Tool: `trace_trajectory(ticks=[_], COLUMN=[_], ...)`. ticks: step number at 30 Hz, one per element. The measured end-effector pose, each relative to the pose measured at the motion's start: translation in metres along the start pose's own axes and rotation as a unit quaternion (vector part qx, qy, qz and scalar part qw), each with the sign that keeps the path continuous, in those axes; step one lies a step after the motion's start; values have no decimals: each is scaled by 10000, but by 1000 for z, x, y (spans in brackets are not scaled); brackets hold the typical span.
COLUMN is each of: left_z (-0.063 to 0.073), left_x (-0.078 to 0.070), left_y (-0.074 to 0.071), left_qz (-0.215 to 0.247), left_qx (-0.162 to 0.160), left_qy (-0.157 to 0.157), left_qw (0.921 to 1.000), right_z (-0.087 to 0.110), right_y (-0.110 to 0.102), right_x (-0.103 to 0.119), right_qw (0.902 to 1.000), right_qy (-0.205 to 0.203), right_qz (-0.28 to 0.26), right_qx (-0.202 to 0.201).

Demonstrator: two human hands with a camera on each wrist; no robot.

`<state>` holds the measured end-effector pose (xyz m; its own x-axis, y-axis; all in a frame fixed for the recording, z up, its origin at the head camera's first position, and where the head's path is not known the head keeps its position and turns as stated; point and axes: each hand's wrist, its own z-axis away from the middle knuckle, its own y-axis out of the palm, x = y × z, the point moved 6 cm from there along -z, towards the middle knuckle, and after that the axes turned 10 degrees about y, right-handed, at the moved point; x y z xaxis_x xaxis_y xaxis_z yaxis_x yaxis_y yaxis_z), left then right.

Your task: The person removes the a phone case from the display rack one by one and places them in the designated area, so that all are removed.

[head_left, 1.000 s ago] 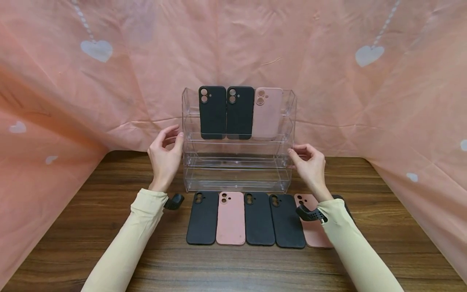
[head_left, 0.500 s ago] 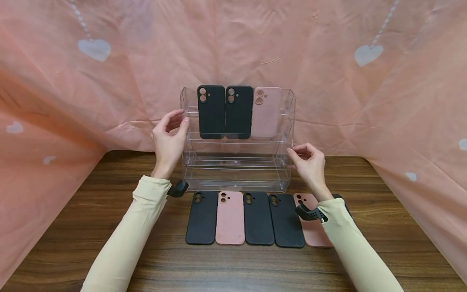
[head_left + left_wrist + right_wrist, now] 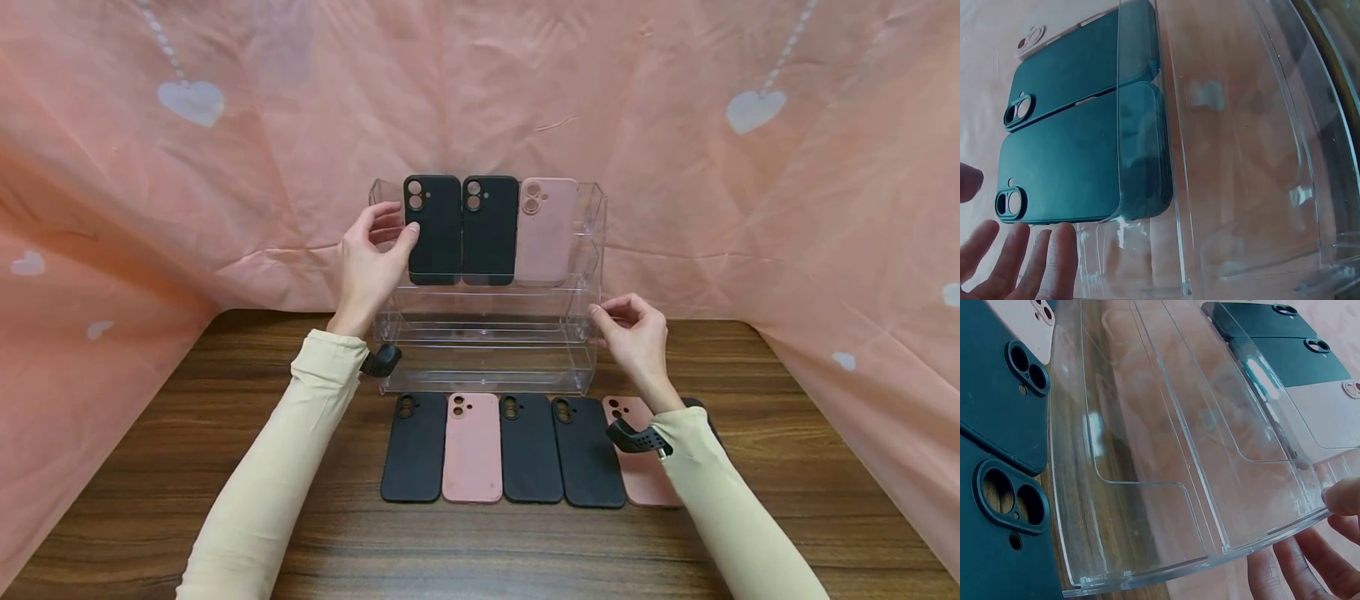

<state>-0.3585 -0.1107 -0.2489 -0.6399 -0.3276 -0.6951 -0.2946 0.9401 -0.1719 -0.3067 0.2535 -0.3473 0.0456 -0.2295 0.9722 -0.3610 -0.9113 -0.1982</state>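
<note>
Where the left hand [image 3: 372, 271] lies: fingers parted and relaxed, gripping nothing, just beside the left edge of the left black case [image 3: 435, 237]; contact cannot be told.
Clear stand [image 3: 480, 335]: transparent and tiered, upright on the wooden table [image 3: 480, 550].
Upper tier, left to right: left black case, middle black case [image 3: 491, 237] and upper pink case [image 3: 546, 242], all standing side by side, camera cut-outs uppermost, lower ends behind the clear front lip.
Table row, left to right: first black case [image 3: 415, 454], lower pink case [image 3: 472, 454], second black case [image 3: 531, 458], third black case [image 3: 590, 458], partly covered pink case [image 3: 648, 477] and a mostly hidden dark case, lying flat before the stand.
Right hand [image 3: 633, 337]: thumb and fingers pinch the stand's right side panel.
Right sleeve [image 3: 738, 508]: pale, overlapping the row's right end.
</note>
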Motion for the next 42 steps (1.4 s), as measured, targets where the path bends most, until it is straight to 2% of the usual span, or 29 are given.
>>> trace_trajectory(ticks=[9,21,30,36,42], left_z=[-5,-6,-5,-2,0], left_x=[1,2,-1,2,5], left_y=[5,8,2,0,-1], left_qz=[-688,-1040,-1459,-1275,-776], left_qx=[-136,-154,-172,46,115], left_qy=[7,-205,-96,-206,-154], left_qw=[9975,9942,9891,9916,9968], right_z=[3,3,2,1,2], right_y=[2,3,4,3,3], right_x=[1,2,2,-1,-1], right_qw=[10000,10000,9999,9997,9995], right_qy=[28,21,-29,45,29], right_qz=[63,77,135,239,322], right_qx=[15,14,37,13,-34])
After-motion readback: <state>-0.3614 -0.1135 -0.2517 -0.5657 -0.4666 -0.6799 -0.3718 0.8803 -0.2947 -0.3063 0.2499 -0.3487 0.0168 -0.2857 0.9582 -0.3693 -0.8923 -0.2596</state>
